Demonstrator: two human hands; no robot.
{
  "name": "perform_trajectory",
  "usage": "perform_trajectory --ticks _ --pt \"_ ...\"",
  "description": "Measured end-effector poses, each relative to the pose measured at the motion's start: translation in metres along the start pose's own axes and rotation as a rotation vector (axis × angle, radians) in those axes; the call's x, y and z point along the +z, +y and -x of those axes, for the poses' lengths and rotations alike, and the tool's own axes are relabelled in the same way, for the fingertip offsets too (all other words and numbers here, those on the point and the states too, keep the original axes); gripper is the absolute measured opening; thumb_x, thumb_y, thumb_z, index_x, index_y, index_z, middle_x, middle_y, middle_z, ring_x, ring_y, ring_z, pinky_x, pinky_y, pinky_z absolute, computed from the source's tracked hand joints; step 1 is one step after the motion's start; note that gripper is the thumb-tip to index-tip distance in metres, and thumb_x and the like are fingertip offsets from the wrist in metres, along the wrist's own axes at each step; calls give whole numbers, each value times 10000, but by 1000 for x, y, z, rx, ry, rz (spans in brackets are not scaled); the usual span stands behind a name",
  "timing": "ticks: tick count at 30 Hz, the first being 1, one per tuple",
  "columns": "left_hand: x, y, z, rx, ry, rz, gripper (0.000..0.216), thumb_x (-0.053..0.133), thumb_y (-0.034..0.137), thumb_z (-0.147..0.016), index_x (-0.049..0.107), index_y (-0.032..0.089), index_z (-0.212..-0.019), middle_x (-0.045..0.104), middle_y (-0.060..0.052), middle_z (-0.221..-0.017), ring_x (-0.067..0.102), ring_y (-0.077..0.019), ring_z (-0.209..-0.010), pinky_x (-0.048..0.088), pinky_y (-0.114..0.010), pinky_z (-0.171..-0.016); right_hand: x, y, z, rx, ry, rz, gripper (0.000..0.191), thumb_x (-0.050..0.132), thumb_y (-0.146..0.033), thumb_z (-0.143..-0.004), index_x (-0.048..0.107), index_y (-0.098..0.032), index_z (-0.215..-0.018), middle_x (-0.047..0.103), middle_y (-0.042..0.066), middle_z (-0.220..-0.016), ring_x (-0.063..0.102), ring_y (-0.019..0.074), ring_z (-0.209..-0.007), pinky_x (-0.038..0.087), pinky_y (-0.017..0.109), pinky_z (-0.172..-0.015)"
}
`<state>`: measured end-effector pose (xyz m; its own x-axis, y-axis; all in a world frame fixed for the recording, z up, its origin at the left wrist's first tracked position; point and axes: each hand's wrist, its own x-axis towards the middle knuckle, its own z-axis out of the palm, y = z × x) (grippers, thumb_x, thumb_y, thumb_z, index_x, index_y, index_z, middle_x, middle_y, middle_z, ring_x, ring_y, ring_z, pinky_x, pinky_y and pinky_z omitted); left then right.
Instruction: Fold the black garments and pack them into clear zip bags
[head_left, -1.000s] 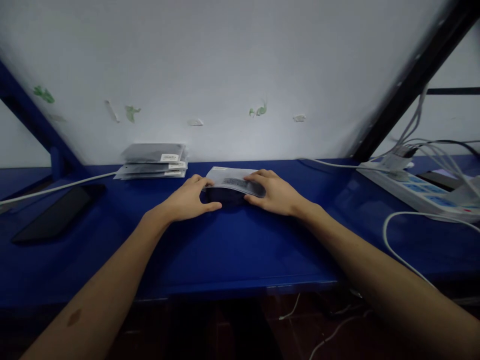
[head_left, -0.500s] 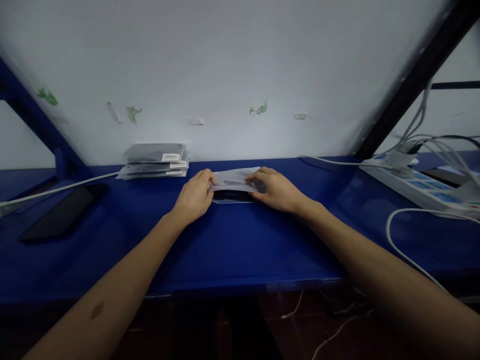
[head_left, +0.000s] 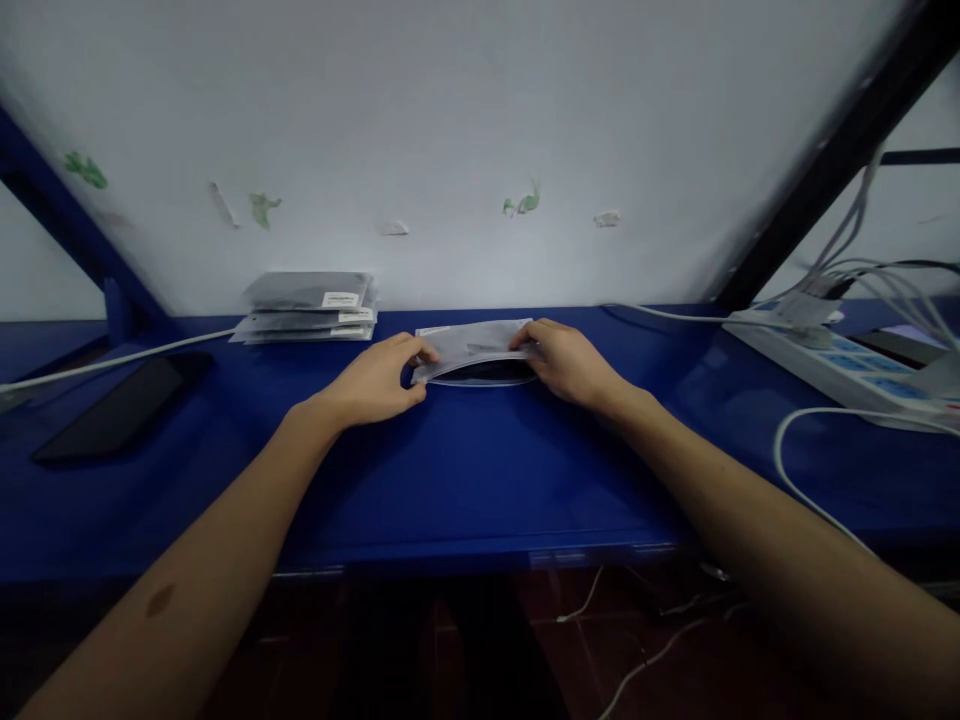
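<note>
Both my hands rest on the blue bench [head_left: 465, 480] at a grey plastic bag [head_left: 472, 342] with a dark flat item inside. My left hand [head_left: 375, 380] pinches the bag's left edge with thumb and fingers. My right hand [head_left: 574, 362] grips its right edge, fingers curled over the top flap. The bag's near opening gapes a little, and the dark item shows through it.
A stack of similar grey bags [head_left: 307, 308] lies at the back left by the white wall. A dark phone [head_left: 112, 408] and a white cable [head_left: 112, 360] lie at the left. A white power strip [head_left: 832, 365] with several cables sits at the right.
The dark item has gone deeper into the bag. Both hands have shifted slightly outward to the bag's edges, and the flap now lies lower over the item.
</note>
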<state>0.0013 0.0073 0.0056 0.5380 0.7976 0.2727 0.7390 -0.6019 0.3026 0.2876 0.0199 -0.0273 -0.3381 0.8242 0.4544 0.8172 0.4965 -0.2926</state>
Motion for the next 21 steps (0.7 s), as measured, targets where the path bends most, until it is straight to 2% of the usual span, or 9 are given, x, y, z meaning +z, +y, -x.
perform_trajectory --ticks 4,9,17,21 --pt "0 -2 -1 1 43 23 196 585 214 -818 663 213 -998 709 -64 -1049 668 -210 -988 498 -358 -926 -1 3 -1 5 -6 -3 301 493 -97 -839 667 -180 -1071 681 105 -1096 632 232 -943 483 365 -880" --pt "0 -5 -1 51 21 -41 246 640 298 -832 666 217 -1062 678 -58 -1101 637 -212 -991 488 -346 -895 -1 5 -2 14 6 -37 280 487 -97 -861 678 -184 -1047 698 101 -1094 642 234 -964 484 361 -889" --pt "1 -3 2 101 15 -113 281 601 246 -846 636 232 -1124 624 -64 -1162 581 -237 -1087 468 -381 -943 -6 4 -2 119 38 -80 245 532 -81 -847 700 -187 -989 731 75 -1017 651 217 -900 475 325 -833" --pt "1 0 2 132 23 -99 146 562 210 -874 641 211 -997 632 -56 -1080 591 -221 -1041 468 -363 -910 -6 6 -1 139 39 -103 226 533 -96 -846 693 -201 -966 731 67 -988 654 218 -879 484 343 -821"
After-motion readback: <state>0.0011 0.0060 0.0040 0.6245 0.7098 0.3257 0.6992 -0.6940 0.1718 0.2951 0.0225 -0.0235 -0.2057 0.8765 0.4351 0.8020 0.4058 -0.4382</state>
